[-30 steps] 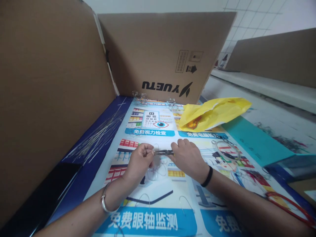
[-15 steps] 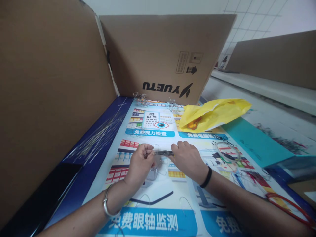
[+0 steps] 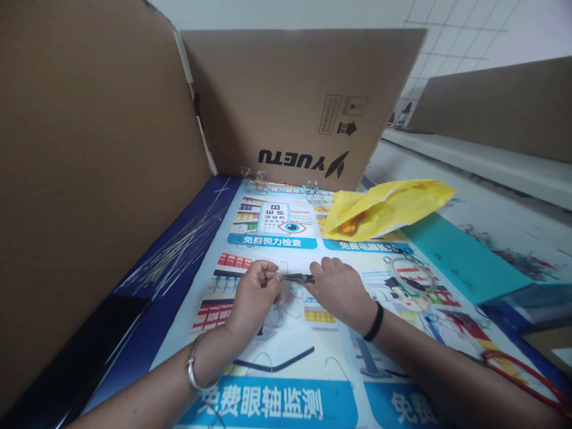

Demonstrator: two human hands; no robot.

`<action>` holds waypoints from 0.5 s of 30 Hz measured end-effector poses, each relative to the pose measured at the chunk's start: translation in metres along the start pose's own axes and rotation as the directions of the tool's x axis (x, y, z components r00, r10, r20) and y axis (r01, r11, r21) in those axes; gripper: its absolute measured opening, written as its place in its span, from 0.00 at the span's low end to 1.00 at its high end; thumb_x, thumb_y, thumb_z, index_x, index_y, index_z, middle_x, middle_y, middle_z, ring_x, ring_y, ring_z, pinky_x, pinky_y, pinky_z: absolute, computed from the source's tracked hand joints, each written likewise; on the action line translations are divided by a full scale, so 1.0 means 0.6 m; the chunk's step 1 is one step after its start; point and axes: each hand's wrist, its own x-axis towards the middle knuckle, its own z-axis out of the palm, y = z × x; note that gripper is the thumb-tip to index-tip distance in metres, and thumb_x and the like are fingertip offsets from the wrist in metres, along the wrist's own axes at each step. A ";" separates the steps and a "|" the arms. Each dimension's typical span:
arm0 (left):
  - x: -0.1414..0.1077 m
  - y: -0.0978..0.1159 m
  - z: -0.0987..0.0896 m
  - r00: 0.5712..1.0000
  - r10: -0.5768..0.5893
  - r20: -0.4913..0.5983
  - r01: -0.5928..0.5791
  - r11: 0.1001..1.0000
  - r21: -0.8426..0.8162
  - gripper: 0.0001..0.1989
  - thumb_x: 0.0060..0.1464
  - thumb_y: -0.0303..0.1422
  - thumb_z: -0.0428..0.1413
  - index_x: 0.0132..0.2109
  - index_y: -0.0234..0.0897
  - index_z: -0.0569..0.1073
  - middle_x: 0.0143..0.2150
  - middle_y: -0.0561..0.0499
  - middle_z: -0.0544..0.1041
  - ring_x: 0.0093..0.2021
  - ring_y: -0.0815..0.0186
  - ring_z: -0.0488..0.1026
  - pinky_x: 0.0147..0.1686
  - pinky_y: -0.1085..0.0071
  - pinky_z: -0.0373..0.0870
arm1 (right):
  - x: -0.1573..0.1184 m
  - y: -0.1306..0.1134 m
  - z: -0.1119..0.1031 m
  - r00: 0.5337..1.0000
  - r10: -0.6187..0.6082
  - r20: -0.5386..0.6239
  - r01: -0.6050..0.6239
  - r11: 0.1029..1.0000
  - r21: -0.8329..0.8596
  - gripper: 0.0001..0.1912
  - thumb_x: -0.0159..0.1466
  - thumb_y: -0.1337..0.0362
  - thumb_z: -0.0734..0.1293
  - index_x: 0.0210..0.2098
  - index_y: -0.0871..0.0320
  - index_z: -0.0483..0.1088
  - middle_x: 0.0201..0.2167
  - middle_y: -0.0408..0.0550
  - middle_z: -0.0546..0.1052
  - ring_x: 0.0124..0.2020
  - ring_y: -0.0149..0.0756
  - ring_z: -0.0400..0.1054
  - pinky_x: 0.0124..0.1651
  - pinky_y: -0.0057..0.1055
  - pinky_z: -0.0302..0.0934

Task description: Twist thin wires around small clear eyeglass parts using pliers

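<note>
Left of the left hand (image 3: 254,298), a spread of straight wires (image 3: 179,253), by the look of them unworked. Left fingertips pinched together, apparently on a fine wire (image 3: 285,263) at the tips of the pliers (image 3: 295,277), whose handles the right hand (image 3: 340,291) clasps; shaping seems under way, unfinished. Nearer the wearer than the right hand, a bent wire (image 3: 334,359) lies loose; whether finished, cannot tell.

I worked on a printed eye-test poster (image 3: 263,403). On it lay bent wires (image 3: 338,363), a yellow bag (image 3: 388,208) and, leftward, straight wires (image 3: 176,253).
</note>
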 end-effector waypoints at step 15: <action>-0.003 0.005 0.002 0.999 0.022 -0.035 -0.023 0.999 -0.036 0.08 0.45 0.30 0.55 0.34 0.35 0.64 0.19 0.58 0.69 0.17 0.74 0.66 0.19 0.78 0.62 | -0.006 -0.007 -0.004 0.998 0.009 -0.057 -0.012 0.998 -0.067 0.16 0.60 0.52 0.61 0.35 0.60 0.65 0.30 0.53 0.70 0.33 0.41 0.64 0.29 0.30 0.48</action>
